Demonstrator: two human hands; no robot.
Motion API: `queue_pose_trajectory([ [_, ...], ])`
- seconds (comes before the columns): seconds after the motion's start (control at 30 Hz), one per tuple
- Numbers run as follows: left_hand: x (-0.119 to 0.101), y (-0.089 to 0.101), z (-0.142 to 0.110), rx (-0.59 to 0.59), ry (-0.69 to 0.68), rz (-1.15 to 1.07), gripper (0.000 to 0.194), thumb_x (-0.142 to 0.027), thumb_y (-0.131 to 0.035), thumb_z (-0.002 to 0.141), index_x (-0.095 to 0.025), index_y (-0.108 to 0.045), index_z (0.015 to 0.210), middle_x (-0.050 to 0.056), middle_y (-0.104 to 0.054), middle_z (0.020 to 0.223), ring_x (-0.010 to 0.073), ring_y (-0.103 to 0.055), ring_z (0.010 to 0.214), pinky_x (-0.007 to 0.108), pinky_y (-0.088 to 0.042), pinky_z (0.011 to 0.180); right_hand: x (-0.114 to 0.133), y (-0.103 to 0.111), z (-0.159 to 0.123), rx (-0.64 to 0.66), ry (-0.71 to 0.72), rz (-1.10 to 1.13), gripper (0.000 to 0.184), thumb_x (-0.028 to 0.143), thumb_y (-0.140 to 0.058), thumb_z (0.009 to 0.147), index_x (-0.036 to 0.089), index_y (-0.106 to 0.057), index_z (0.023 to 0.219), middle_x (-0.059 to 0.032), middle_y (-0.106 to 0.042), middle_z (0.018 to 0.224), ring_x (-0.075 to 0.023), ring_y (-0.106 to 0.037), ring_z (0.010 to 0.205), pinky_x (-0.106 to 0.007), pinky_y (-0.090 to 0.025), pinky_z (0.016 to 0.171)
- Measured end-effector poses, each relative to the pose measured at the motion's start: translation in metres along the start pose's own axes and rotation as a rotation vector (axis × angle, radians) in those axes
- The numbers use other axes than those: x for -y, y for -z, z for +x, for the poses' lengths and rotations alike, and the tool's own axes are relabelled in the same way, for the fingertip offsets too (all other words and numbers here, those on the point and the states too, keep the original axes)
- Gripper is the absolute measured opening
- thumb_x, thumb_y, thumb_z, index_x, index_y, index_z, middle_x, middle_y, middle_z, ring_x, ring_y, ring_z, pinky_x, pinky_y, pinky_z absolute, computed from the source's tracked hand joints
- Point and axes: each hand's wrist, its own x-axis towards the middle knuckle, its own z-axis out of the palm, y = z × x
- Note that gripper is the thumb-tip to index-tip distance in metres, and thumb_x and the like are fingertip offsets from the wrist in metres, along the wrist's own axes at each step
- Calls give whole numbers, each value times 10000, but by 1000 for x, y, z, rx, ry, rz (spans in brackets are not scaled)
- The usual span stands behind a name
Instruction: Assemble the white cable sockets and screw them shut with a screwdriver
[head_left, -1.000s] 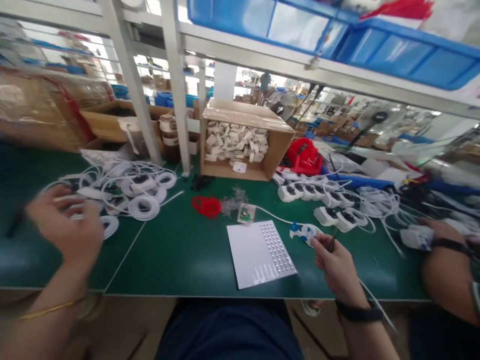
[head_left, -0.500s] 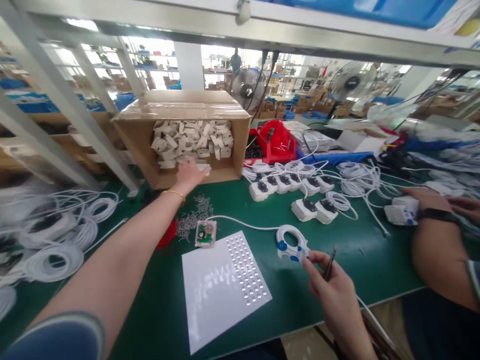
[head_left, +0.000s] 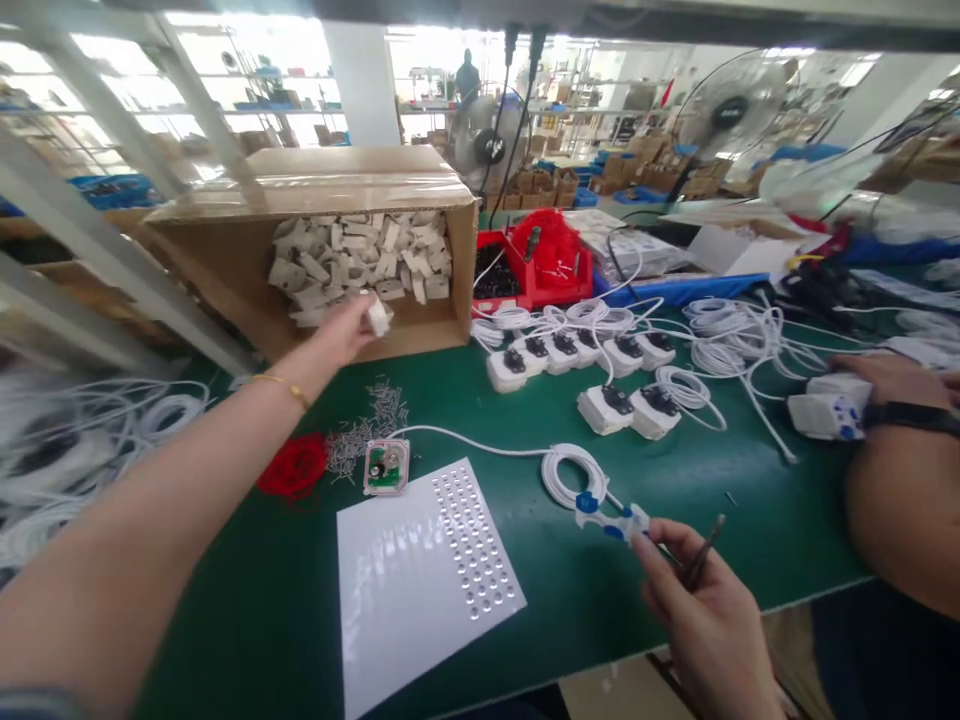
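Observation:
My left hand [head_left: 343, 332] is at the mouth of a cardboard box [head_left: 463, 260], closed on a small white plastic housing [head_left: 379, 317]. Many similar pale housings [head_left: 360, 255] are heaped inside. At the front right, my right hand [head_left: 709, 610] pinches a strip with blue round stickers [head_left: 615, 522]. A slim dark tool [head_left: 703, 555], its kind unclear, also rests in those fingers. Just behind the strip lies a coiled white cable [head_left: 555, 478], its lead running to a small square case with a green circuit board [head_left: 387, 467]. A white sheet of clear round dots [head_left: 405, 580] lies in front of that case.
Loose screws [head_left: 367, 430] and red string [head_left: 296, 466] lie left of the circuit board. White units with black parts [head_left: 604, 410] and cables stand behind. A red bin [head_left: 540, 285] is beside the box. At right, another person's hand [head_left: 885, 385] is by a white unit [head_left: 821, 408].
My left hand has drawn back slightly from the heap, now with a housing in its fingers. My right hand has shifted a little right and nearer, taking the sticker strip off the coil. The view has shifted.

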Motion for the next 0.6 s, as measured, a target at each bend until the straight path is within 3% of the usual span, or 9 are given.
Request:
queue_pose_trajectory([
  [0.07,4,22,-36,54,27,-234,431,-453,-283,925,-183,-563,1112,89,-649,1054,207,-615,953,355,-532,759,-3,-2,0,6,3,-13,527,533,-757,580,188,-565,929,68,-402,470,-64,-319,384,-185,-197,354],
  [0.17,24,51,-106,180,152,-857,299,-450,-470,855,-229,-600,1008,51,-642,1087,219,-587,1045,389,-527,845,-6,-8,-1,51,9,-52,531,542,-751,586,188,-570,939,63,-407,463,-71,-337,383,-183,-206,351],
  [0.23,41,63,-153,207,189,-1046,226,-355,-578,794,-232,-615,979,36,-632,1121,216,-546,1129,369,-490,934,-5,-15,-5,83,29,-101,518,552,-738,601,191,-572,932,66,-390,451,-73,-343,385,-177,-211,357],
  [0.33,64,69,-211,232,173,-1062,429,-268,-687,688,-217,-594,1103,62,-592,1210,245,-490,1204,361,-421,1027,1,-26,-14,140,91,-139,465,542,-717,643,200,-565,920,69,-380,453,-67,-342,391,-170,-214,368],
  [0.47,86,58,-261,218,49,-927,636,-201,-758,611,-247,-537,1205,71,-529,1268,264,-485,1196,374,-393,1040,12,-39,-29,200,193,-183,416,523,-695,682,200,-544,896,72,-387,468,-62,-343,395,-171,-225,370],
  [0.6,103,40,-291,406,-105,-759,640,-180,-756,634,-289,-507,1214,74,-450,1272,244,-525,1123,327,-458,945,25,-46,-37,344,265,-259,364,496,-663,723,190,-534,872,79,-371,481,-52,-311,404,-176,-217,381],
])
